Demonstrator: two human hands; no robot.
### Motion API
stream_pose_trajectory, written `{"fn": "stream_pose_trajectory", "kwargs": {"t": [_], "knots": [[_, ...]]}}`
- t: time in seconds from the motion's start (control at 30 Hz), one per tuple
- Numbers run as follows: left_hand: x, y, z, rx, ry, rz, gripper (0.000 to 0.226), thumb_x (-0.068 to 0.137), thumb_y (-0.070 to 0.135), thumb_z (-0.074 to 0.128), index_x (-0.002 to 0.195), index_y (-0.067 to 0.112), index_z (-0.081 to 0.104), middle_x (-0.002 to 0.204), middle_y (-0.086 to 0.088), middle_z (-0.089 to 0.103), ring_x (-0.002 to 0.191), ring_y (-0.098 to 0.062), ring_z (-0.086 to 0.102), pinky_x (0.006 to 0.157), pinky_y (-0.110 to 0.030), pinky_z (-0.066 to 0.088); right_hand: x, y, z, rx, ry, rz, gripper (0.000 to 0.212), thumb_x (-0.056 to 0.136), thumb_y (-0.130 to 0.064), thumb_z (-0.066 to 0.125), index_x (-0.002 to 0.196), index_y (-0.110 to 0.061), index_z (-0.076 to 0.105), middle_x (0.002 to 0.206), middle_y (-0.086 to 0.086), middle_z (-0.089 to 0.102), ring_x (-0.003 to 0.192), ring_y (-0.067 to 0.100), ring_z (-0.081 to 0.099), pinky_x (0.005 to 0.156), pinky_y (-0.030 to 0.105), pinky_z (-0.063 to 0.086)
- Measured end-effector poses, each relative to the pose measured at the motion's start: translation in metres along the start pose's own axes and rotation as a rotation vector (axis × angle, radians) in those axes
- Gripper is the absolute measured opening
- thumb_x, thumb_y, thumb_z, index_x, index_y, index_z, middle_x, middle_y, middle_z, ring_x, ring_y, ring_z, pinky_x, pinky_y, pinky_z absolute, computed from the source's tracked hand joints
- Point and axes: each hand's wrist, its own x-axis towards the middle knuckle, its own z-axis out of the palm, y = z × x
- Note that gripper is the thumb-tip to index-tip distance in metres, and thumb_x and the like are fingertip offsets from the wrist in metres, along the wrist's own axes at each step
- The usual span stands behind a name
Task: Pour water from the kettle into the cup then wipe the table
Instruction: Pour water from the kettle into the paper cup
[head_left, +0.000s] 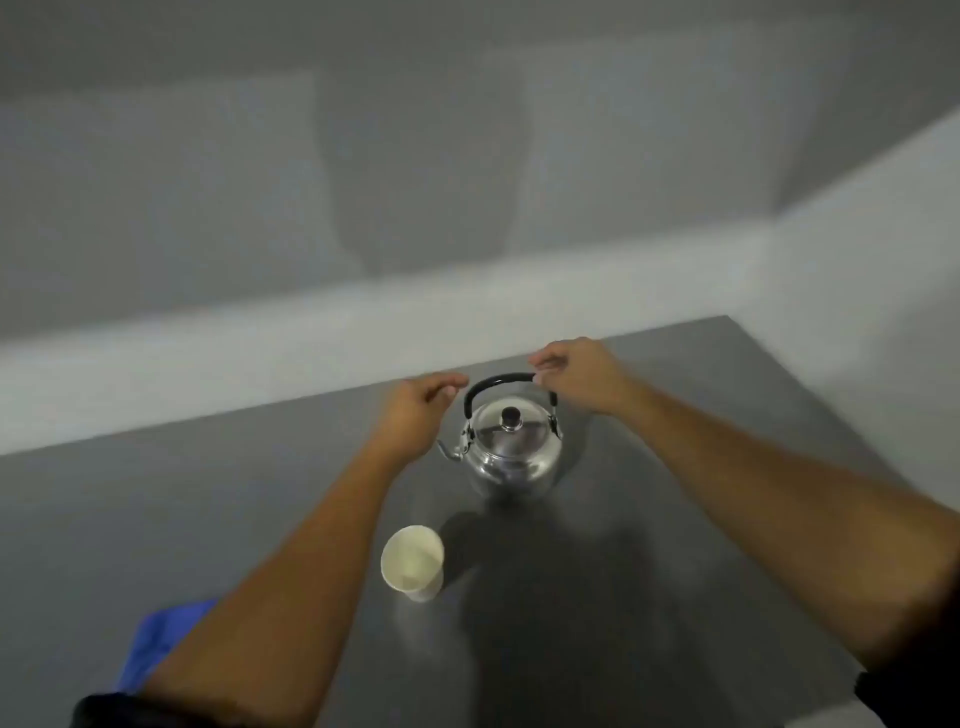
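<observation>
A shiny metal kettle (511, 451) with a black arched handle and a black lid knob stands upright on the grey table (701, 467), its spout pointing left. A white paper cup (413, 562) stands nearer to me, left of the kettle. My right hand (576, 375) hovers at the right end of the kettle's handle, fingers curled and touching or almost touching it; no closed grip shows. Just left of the handle, my left hand (415, 410) holds nothing, fingers loosely bent. A blue cloth (156, 644) lies at the near left, partly hidden under my left forearm.
The table's far edge runs against a pale wall ledge (311, 332) just behind the kettle. The table's right edge slants down toward the near right. Shadows of my arms fall on the table between the cup and the kettle.
</observation>
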Motion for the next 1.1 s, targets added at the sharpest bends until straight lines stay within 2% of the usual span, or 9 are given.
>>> {"fn": "stream_pose_trajectory", "kwargs": {"t": [0.1,0.23,0.43,0.5,0.63,0.73,0.87,1.03,1.1], "knots": [[0.009,-0.007,0.010,0.037,0.002,-0.055,0.029,0.102,0.013,0.058,0.129,0.016,0.068,0.124,0.001,0.072,0.120,-0.015,0.064,0.110,-0.033,0.044,0.007,0.005,0.004,-0.041,-0.068,0.008,0.033,0.087,-0.019,0.077,0.120,-0.016,0.074,0.110,-0.002,0.074,0.096,0.011,0.067,0.094,0.024,0.048],[0.012,-0.011,0.024,-0.002,0.045,-0.108,0.034,0.092,0.011,0.070,0.125,0.017,0.072,0.115,-0.002,0.077,0.109,-0.020,0.071,0.106,-0.039,0.051,0.011,0.009,0.014,-0.035,-0.064,-0.035,0.029,0.087,-0.021,0.078,0.116,-0.020,0.075,0.106,-0.003,0.075,0.096,0.012,0.067,0.091,0.026,0.047],[0.011,-0.017,0.031,-0.024,0.129,-0.068,0.024,0.082,0.013,0.079,0.099,0.031,0.079,0.089,0.011,0.078,0.090,-0.004,0.072,0.086,-0.022,0.054,0.015,0.004,0.025,-0.007,-0.106,-0.108,0.020,0.087,-0.030,0.078,0.107,-0.029,0.078,0.097,-0.012,0.077,0.093,0.008,0.071,0.087,0.026,0.052],[0.009,-0.018,0.031,-0.015,0.141,-0.056,0.023,0.082,0.013,0.079,0.098,0.029,0.080,0.089,0.009,0.079,0.088,-0.005,0.073,0.084,-0.020,0.053,0.014,0.003,0.028,0.021,-0.110,-0.113,0.016,0.087,-0.032,0.077,0.103,-0.031,0.078,0.093,-0.014,0.078,0.091,0.005,0.071,0.084,0.026,0.054],[0.005,-0.022,0.031,-0.048,0.144,-0.062,0.034,0.082,0.009,0.080,0.082,0.042,0.075,0.082,0.018,0.079,0.082,0.002,0.074,0.073,-0.008,0.051,0.009,0.002,0.034,0.033,-0.116,-0.131,0.016,0.086,-0.035,0.077,0.102,-0.036,0.079,0.087,-0.017,0.077,0.078,-0.004,0.067,0.072,0.021,0.049],[0.002,-0.024,0.031,-0.068,0.145,-0.070,0.040,0.082,0.005,0.080,0.079,0.045,0.075,0.080,0.020,0.078,0.080,0.003,0.074,0.072,-0.008,0.050,0.003,0.002,0.035,0.030,-0.115,-0.154,0.016,0.085,-0.036,0.078,0.101,-0.036,0.079,0.087,-0.012,0.077,0.079,0.006,0.068,0.071,0.026,0.050],[-0.003,-0.021,0.029,-0.056,0.109,-0.033,0.033,0.083,0.003,0.079,0.092,0.035,0.077,0.090,0.009,0.080,0.090,-0.005,0.076,0.088,-0.021,0.056,-0.008,-0.003,0.035,0.034,-0.099,-0.174,0.009,0.087,-0.035,0.076,0.095,-0.038,0.077,0.087,-0.008,0.076,0.080,0.010,0.066,0.074,0.029,0.050],[-0.024,-0.013,0.008,-0.113,0.051,0.036,0.032,0.089,0.010,0.078,0.119,0.019,0.075,0.110,0.007,0.078,0.103,0.002,0.072,0.087,-0.008,0.051,-0.025,-0.021,0.023,0.004,-0.027,-0.220,0.006,0.089,-0.039,0.071,0.093,-0.038,0.076,0.078,-0.012,0.075,0.072,0.006,0.064,0.068,0.026,0.047],[-0.042,-0.016,-0.007,-0.152,0.046,0.053,0.031,0.092,0.015,0.075,0.123,0.016,0.073,0.120,0.008,0.075,0.115,-0.001,0.068,0.094,-0.011,0.050,-0.033,-0.028,0.014,0.005,-0.006,-0.231,0.007,0.089,-0.039,0.070,0.092,-0.037,0.077,0.077,-0.015,0.075,0.070,0.001,0.063,0.065,0.019,0.044]]}}
